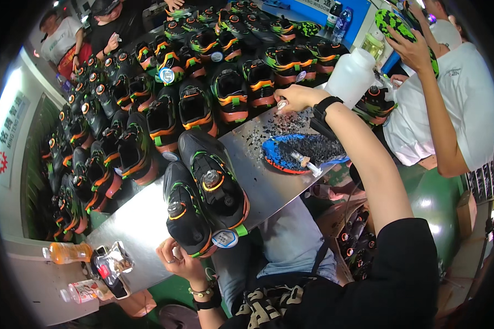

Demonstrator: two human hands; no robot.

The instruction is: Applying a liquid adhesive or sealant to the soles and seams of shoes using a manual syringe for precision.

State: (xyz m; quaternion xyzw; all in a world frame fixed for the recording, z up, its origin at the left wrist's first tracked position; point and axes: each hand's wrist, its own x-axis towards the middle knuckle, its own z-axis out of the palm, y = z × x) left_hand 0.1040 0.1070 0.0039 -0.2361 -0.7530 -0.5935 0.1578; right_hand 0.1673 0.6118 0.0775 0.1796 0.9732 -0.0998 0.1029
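L hand [177,259] sat at the near counter [142,225] edge, fingers curled loosely by the heel of the nearer black-and-green shoe [187,211], touching it, not clamped. That shoe's long axis ran away from the body; its twin [217,181] lay just beside, to the R. Farther out, R hand [293,98] was stretched past a blue sole tray of black scraps [302,151], pinching a small tool; rows of shoes [164,82] crowded beyond, little free room
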